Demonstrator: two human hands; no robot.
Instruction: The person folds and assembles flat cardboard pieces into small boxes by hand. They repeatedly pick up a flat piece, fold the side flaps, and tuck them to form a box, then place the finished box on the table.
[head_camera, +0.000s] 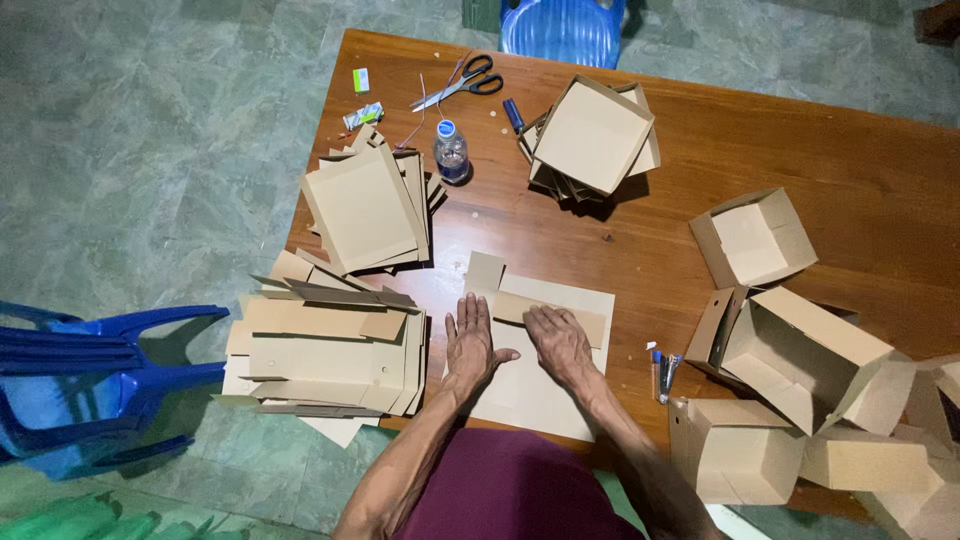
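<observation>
1. At the near edge of the wooden table (760, 150), a flat cardboard blank (530, 385) lies in front of the person, with one flap folded over along its far side.
2. The left hand (470, 345) lies flat on the blank, fingers stretched out and slightly spread, gripping nothing.
3. The right hand (560, 342) presses palm-down on the folded flap (592, 320), fingers extended and open, just beside the left hand.
4. To the left, a stack of flat blanks (325, 355) hangs over the table edge; a second stack (365, 205) lies beyond it.
5. To the right stand several folded boxes (800, 360).
6. At the far side are a small water bottle (451, 150), scissors (465, 82) and a pile of open trays (592, 135).
</observation>
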